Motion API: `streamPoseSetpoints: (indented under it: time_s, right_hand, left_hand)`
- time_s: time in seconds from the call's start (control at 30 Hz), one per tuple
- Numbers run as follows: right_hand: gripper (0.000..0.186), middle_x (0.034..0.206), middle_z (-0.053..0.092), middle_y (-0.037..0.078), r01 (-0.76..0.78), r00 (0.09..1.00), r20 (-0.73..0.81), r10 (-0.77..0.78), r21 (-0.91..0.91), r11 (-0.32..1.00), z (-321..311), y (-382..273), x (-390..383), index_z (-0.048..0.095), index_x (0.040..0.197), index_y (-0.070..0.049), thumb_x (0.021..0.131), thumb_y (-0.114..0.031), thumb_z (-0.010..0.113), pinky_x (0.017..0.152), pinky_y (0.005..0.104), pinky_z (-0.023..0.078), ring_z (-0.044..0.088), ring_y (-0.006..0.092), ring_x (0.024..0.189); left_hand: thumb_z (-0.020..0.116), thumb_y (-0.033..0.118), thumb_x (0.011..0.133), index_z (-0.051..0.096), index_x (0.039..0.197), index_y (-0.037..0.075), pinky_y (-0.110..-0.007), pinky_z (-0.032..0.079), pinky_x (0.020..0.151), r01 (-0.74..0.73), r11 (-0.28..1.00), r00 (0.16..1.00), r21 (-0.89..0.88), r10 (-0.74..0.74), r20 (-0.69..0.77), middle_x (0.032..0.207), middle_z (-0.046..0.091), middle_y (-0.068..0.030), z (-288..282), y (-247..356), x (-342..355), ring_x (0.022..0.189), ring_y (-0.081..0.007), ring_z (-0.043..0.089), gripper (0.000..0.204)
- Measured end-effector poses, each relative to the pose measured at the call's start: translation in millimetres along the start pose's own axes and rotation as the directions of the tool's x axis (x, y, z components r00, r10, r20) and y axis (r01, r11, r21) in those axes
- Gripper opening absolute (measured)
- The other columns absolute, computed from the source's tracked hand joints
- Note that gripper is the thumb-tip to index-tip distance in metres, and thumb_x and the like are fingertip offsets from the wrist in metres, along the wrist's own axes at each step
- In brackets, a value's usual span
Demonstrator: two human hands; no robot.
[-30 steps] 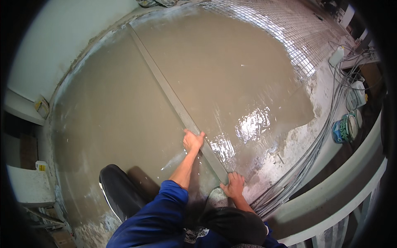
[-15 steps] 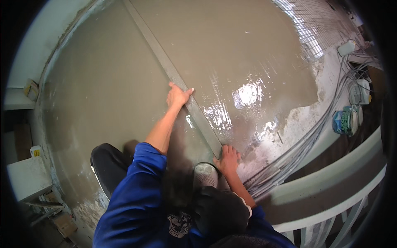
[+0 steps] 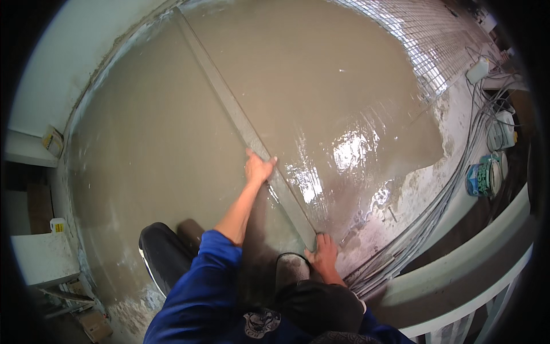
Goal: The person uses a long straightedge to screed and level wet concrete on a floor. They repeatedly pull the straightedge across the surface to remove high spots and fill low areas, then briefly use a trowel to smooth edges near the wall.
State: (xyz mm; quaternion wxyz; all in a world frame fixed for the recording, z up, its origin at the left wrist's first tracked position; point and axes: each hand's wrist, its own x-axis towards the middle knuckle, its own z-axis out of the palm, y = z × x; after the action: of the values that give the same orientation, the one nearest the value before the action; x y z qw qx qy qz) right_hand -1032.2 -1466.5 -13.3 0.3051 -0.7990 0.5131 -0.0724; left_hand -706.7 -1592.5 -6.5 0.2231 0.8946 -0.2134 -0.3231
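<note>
A long grey screed bar (image 3: 220, 86) lies diagonally over wet grey-brown screed (image 3: 137, 132), from the far wall down to near my shoe. Partway along it, my left hand (image 3: 259, 168) straddles the bar, thumb on one side and fingers on the other. At the near end, my right hand (image 3: 323, 254) grips the bar with its fingers along the right edge. Just left of that hand is my shoe (image 3: 292, 270). Shiny wet streaks (image 3: 306, 180) show on the surface to the right of the bar.
Wire mesh (image 3: 427, 34) lies at the far right. A bundle of grey cables (image 3: 424, 229) runs along the right edge, beside a blue-green tub (image 3: 484, 176) and a white canister (image 3: 502, 131). A curved white railing (image 3: 475, 304) stands near right; a wall (image 3: 51, 80) bounds the left.
The bar and both hands sit lower and slightly further right in view, along with the surroundings. The bar's far end now shows near the wall. Both hands keep their grip.
</note>
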Motion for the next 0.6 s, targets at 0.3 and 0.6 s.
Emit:
streamPoseSetpoints:
  time_s: [0.3,0.6]
  right_hand:
    - [0.054,0.099,0.055,0.016,0.022,0.999,-0.049,-0.022,0.006,1.000,-8,7,-4,0.056,0.103,-0.005,0.062,-0.027,0.083,0.081,0.0491,0.046,0.055,0.0400,0.095]
    - [0.052,0.102,0.056,0.016,0.001,0.998,-0.067,-0.001,0.009,1.000,-15,18,-10,0.056,0.101,-0.005,0.063,-0.026,0.084,0.082,0.0496,0.046,0.055,0.0398,0.099]
  left_hand:
    - [0.083,0.034,0.077,0.025,0.144,-0.008,-0.044,0.047,0.103,0.020,1.000,1.000,0.017,-0.020,-0.003,0.127,0.059,-0.0319,10,18,-8,0.121,-0.0417,0.059,0.098]
    - [0.080,0.042,0.078,0.008,0.151,-0.013,-0.043,0.046,0.104,-0.016,0.996,0.999,0.086,0.012,0.040,0.125,0.060,-0.0336,22,29,-11,0.118,-0.0434,0.060,0.117]
